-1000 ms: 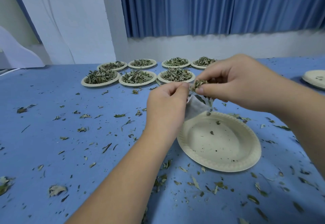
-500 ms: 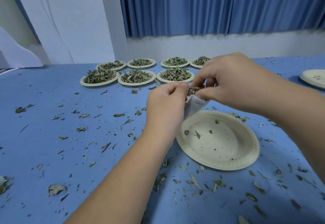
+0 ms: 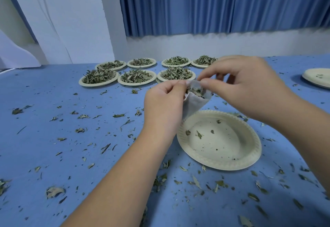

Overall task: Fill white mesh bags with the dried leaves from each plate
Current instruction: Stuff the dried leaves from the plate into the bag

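A white mesh bag [image 3: 193,104] is held at the centre of the frame, above the far left rim of a nearly emptied paper plate [image 3: 221,165]. Its left mouth edge is pinched by the curled fingers of the left hand [image 3: 165,101]. The opposite edge is pinched between thumb and forefinger of the right hand [image 3: 244,85], so both hands are clamped on the bag. The bag's long axis is slanted: the open mouth is turned up and to the right, the narrowed bottom points down and left toward the plate's rim. Dried leaves [image 3: 195,91] are seen inside the mouth. Seven filled plates [image 3: 136,77] are set in two rows at upper centre of the blue counter [image 3: 53,137], which is strewn with leaf scraps [image 3: 117,115]. Stacked plates [image 3: 317,77] are cut off by the right edge.
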{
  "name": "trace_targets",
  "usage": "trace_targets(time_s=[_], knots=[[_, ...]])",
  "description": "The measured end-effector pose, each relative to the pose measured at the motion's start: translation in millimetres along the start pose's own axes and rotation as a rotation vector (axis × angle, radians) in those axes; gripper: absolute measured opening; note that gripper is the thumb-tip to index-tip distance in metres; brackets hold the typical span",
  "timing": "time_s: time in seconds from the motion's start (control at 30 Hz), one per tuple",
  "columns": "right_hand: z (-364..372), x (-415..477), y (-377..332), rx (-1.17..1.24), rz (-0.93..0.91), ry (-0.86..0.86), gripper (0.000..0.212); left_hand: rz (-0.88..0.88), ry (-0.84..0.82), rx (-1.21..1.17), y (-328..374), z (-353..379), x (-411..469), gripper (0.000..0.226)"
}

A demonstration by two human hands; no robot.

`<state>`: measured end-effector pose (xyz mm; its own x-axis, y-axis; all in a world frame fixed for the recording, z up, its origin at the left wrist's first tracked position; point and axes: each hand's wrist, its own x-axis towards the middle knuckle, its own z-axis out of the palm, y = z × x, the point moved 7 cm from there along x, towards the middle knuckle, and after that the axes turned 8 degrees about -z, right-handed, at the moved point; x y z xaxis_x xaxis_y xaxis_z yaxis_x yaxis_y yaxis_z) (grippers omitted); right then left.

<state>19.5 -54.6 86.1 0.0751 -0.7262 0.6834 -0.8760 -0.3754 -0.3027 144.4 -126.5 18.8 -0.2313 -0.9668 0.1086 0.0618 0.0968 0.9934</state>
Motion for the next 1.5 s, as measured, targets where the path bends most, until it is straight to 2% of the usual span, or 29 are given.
trace_targets(time_s=[0.07, 0.1, 0.17, 0.23, 0.27, 0.33, 0.47, 0.57, 0.67, 0.77, 0.93, 1.07, 1.23, 1.4, 1.5], knots=[[-9.1, -13.9, 19.8, 0.027, 0.100, 0.119, 0.011, 0.024, 0.007, -0.006, 3.1, -2.8, 0.4, 0.039], [-5.5, -21.3, 31.2, -0.017, 0.180, 0.081, 0.013, 0.034, 0.008, -0.013, 4.4, -3.4, 0.3, 0.045], [17.1, -37.4, 52.4, -0.215, 0.300, -0.205, 0.019, 0.046, 0.011, -0.032, 5.9, -4.5, 0.9, 0.049], [43.3, -53.5, 66.3, -0.398, 0.341, -0.530, 0.022, 0.051, 0.013, -0.037, 5.4, -3.6, 1.3, 0.049], [53.1, -58.9, 67.8, -0.458, 0.340, -0.640, 0.021, 0.053, 0.012, -0.037, 5.0, -3.3, 1.3, 0.049], [63.3, -64.2, 66.5, -0.501, 0.347, -0.730, 0.018, 0.054, 0.004, -0.033, 4.2, -1.8, 1.0, 0.048], [71.0, -65.6, 63.0, -0.524, 0.335, -0.736, 0.020, 0.055, -0.005, -0.026, 5.1, -2.6, -0.2, 0.049], [72.8, -66.1, 60.9, -0.440, 0.331, -0.717, 0.022, 0.051, -0.004, -0.034, 5.9, -4.4, -0.1, 0.050], [62.5, -60.8, 58.4, -0.281, 0.377, -0.629, 0.028, 0.046, -0.001, -0.039, 6.3, -5.5, -0.3, 0.048], [43.8, -55.9, 66.3, -0.360, 0.402, -0.546, 0.027, 0.043, -0.007, -0.033, 6.7, -6.0, -0.5, 0.049], [53.0, -63.1, 70.4, -0.484, 0.402, -0.692, 0.030, 0.042, -0.002, -0.032, 6.5, -5.7, -0.1, 0.049], [61.8, -64.1, 66.2, -0.503, 0.370, -0.717, 0.027, 0.048, -0.003, -0.032, 7.3, -5.6, -0.4, 0.050], [66.6, -66.8, 58.8, -0.361, 0.367, -0.688, 0.022, 0.049, 0.003, -0.024, 7.4, -6.7, -0.3, 0.050], [79.8, -71.8, 40.1, -0.342, 0.255, -0.710, 0.024, 0.049, -0.005, -0.030, 7.6, -6.2, -0.6, 0.049], [88.7, -69.8, 30.8, -0.200, 0.233, -0.689, 0.024, 0.044, -0.007, -0.022, 7.9, -5.6, -1.1, 0.051]])
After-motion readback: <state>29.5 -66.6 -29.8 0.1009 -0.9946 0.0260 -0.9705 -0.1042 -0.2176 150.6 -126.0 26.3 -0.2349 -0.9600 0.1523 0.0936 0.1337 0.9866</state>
